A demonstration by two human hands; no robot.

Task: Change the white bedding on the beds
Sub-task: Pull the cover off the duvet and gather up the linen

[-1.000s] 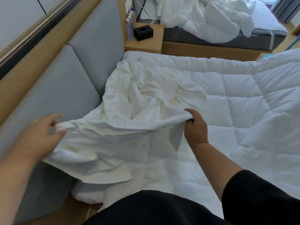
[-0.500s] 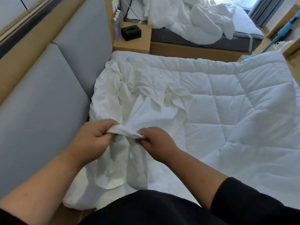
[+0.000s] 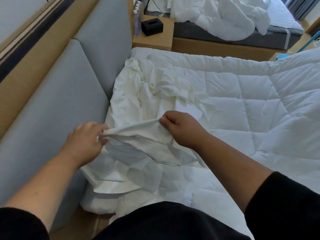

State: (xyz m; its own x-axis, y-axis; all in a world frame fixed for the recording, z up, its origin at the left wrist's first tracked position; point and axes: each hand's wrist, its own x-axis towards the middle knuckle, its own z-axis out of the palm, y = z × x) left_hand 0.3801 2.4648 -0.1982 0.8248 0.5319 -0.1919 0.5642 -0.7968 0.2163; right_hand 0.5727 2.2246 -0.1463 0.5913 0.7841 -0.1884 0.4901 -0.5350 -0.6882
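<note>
A crumpled white duvet cover [image 3: 138, 94] lies at the head end of the near bed, on top of a white quilted duvet [image 3: 242, 115] that spreads over the bed. My left hand [image 3: 84, 141] and my right hand [image 3: 181, 129] each pinch the cover's edge, which is stretched taut between them just above the duvet. Below that edge the cloth hangs in loose folds toward me. A second bed [image 3: 259, 32] at the back carries a heap of white bedding [image 3: 225, 16].
A grey padded headboard [image 3: 52, 110] runs along the left, close to my left hand. A wooden nightstand [image 3: 155, 40] between the beds holds a black tissue box [image 3: 152, 26] and several bottles [image 3: 136, 19]. A blue object [image 3: 311, 40] stands at the far right.
One second ago my hands were wide apart on the cover's edge. They came together half a second ago and have now moved apart again, stretching a short length of the edge.
</note>
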